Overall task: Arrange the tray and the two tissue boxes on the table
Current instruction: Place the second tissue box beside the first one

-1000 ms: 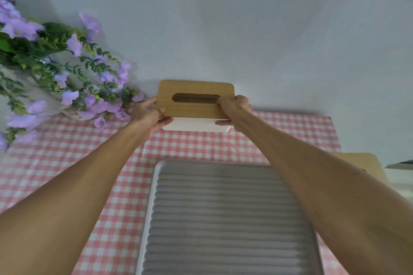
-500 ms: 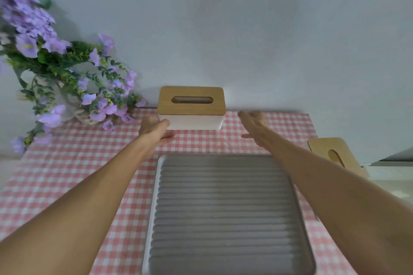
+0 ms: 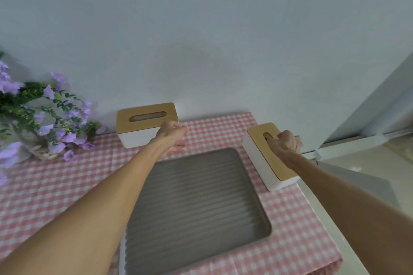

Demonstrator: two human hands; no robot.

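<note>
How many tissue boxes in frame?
2. One tissue box stands against the wall behind the tray; the other tissue box sits right of the tray, gripped by the right hand.

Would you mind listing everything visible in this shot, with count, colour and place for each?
tissue boxes: 2, white with wooden lids; one at the back against the wall, one at the table's right edge
tray: 1, grey, ribbed, centre of the table
tablecloth: 1, pink and white check, covering the table
flowers: 1 bunch, purple with green leaves, back left in a clear vase
wall: pale, behind the table
left hand: loosely curled, empty, in front of the back box
right hand: gripping the right box's lid
</note>
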